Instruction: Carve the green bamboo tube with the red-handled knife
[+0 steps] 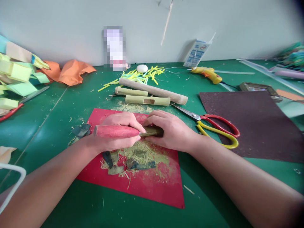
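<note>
My left hand (121,118) is closed around a carving tool with a red wooden handle (116,131). Its short metal tip points right and meets a dull green bamboo piece (154,130). Curled over that bamboo piece, my right hand (169,129) holds it steady against the red mat (163,193); the fingertips are partly hidden. Pale shavings (142,152) and several dark scraps of material (118,170) lie on the mat just below both hands.
Beyond the mat lie a slotted bamboo tube (147,100) and a long wooden rod (154,90). Scissors (218,129) with red and yellow handles rest at right, partly on a dark sheet (256,123). A yellow glue gun (206,74) and folded paper pieces (19,74) are farther off.
</note>
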A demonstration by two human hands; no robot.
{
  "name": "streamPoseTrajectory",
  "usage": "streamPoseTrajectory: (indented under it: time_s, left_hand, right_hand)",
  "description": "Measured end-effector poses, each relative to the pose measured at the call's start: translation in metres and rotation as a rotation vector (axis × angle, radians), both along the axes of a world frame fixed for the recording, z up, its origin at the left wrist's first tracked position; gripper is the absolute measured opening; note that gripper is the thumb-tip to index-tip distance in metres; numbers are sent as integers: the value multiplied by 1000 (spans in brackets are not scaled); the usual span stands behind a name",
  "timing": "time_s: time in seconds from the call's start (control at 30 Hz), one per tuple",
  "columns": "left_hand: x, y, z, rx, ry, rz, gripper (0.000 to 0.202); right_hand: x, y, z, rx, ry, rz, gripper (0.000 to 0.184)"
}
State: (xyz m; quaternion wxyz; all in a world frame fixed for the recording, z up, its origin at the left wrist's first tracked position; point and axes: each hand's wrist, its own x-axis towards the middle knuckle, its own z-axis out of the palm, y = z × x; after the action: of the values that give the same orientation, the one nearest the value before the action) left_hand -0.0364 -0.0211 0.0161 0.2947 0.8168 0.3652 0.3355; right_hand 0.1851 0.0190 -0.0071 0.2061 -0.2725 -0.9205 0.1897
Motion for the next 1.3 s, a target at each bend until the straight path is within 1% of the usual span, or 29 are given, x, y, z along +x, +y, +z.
streamPoseTrajectory:
  time_s: [0.1,0.17,0.37,0.53,0.6,0.67,0.8,0.93,1.1,1.2,1.3]
  left_hand:
    - [-1,-1,1,31,3,-3,13]
    - [-2,-3,1,25,7,13,13]
    - [-3,-4,2,-40,23,129,9]
    - [-6,-4,0,-86,62,197,9]
    - [-5,-5,-3,-50,36,279,11]
    - [-2,-6,-7,1,-5,359,12]
    - [4,-5,-13,14,-56,441,13]
    - [8,-2,-17,-21,-138,464,15]
    - [7,-1,-22,-99,-221,470,16]
    - [7,-1,-23,-92,-249,458,16]
    - [8,-1,-22,-78,-237,446,15]
  right_hand:
    - [0,0,-1,-19,2,-10,20]
    - [0,0,-1,-27,-2,-19,20]
    - [-1,0,1,-37,-13,-37,22]
    - [-1,2,-1,-1,-9,-25,23]
    - [-1,2,0,21,-13,-59,25]
    - [-4,-1,1,35,-32,-124,24]
    - [-11,-9,5,29,-77,-232,18]
    - [-17,-16,7,20,-107,-302,18]
    - [-20,-22,7,12,-69,-321,17]
    - [-22,-22,7,0,-64,-333,16]
    - [-24,-22,8,-7,-71,-342,15]
